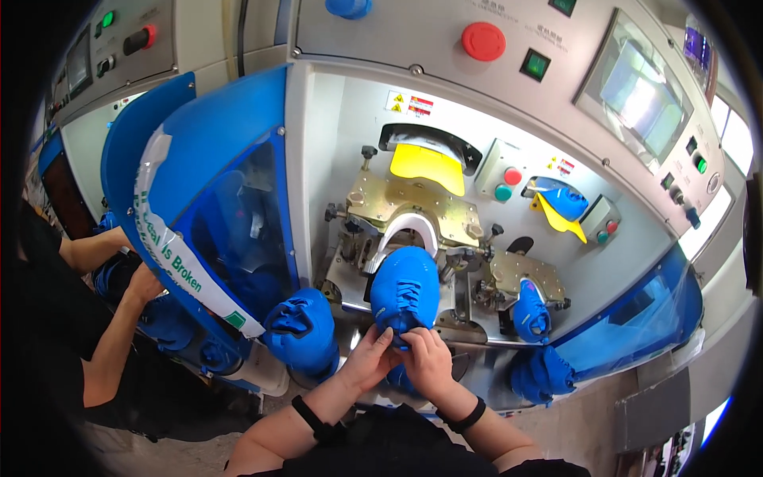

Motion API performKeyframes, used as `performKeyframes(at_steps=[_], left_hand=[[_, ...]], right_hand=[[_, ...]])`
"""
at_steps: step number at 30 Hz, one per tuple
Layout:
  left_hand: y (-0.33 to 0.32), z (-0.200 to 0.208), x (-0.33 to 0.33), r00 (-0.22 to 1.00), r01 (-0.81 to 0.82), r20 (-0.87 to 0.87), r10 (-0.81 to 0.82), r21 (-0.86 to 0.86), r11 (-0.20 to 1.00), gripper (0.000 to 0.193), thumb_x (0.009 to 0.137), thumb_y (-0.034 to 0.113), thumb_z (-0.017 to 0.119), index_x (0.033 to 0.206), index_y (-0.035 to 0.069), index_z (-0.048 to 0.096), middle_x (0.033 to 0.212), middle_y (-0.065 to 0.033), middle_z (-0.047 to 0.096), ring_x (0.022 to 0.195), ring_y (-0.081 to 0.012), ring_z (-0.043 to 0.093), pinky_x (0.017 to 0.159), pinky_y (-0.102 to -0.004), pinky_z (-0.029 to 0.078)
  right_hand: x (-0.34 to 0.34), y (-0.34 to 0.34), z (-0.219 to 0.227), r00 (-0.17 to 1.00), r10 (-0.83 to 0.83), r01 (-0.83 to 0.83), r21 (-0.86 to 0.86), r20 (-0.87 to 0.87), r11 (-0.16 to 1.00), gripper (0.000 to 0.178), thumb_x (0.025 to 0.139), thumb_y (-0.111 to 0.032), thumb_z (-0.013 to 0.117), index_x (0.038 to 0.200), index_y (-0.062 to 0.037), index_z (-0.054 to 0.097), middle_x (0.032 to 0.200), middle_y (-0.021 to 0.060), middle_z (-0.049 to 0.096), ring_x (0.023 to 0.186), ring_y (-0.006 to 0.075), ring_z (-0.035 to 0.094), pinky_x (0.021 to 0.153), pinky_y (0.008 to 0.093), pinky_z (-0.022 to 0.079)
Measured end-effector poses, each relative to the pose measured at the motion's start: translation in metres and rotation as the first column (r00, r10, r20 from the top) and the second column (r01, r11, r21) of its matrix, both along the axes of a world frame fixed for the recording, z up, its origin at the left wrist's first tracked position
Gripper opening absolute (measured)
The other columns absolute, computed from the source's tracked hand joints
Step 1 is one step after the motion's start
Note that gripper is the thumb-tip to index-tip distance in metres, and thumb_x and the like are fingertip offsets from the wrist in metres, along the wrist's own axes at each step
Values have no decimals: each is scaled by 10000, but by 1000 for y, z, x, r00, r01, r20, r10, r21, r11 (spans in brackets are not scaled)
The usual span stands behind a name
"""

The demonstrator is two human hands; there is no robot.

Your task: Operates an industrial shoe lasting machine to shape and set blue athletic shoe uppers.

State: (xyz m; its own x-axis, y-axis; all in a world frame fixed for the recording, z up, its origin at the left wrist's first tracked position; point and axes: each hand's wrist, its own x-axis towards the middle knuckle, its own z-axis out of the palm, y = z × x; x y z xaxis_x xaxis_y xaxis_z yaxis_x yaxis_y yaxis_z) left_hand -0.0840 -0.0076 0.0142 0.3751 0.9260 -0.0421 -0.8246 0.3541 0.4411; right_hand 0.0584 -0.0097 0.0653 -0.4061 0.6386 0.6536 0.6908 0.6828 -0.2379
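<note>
A blue lace-up shoe upper (pixel 406 280) is in front of me, its toe pointing away and resting at the white curved pad (pixel 407 225) of the machine's brass-coloured clamp (pixel 373 199). My left hand (pixel 369 362) pinches the upper at the left of its collar end. On the other side of that opening, my right hand (pixel 427 364) has its fingers bent over the edge. Both thumbs are close together there. Part of another blue piece shows beneath my hands, mostly hidden. A yellow flap (pixel 427 168) hangs above the clamp.
Blue shoe uppers stand at the left (pixel 302 332) and right (pixel 544 375); a third upper (pixel 531 312) sits at the right station. A blue guard (pixel 214 119) rises at left, beside a co-worker's arms (pixel 119 334). A button box (pixel 500 172) and red emergency button (pixel 483 41) are on the machine.
</note>
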Motion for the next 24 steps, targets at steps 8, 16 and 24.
performKeyframes(at_steps=[8,16,24], left_hand=[[42,-11,2,982,-175,-114,153,-210,962,334,971,326,592,1172,72,509,1049,-77,636,907,-195,664,767,-359,574],[51,-24,16,970,-239,-43,237,-297,924,377,968,406,566,1218,125,540,1105,-23,631,993,-182,643,793,-355,565],[50,-12,17,969,-244,-109,221,-306,920,391,964,431,563,1207,126,540,1094,-48,632,951,-192,654,772,-354,569]], right_hand=[[-21,31,10,976,-200,198,-29,-83,980,392,834,-279,710,1193,-160,609,1243,130,509,1015,338,579,830,426,487],[-31,66,-12,988,-151,148,-254,7,956,417,923,-314,585,1313,-170,554,1397,151,479,1311,449,393,1090,477,353],[-29,69,-9,992,-107,93,-203,-60,975,338,923,-275,569,1233,-141,578,1262,167,543,1218,422,467,1097,478,346]])
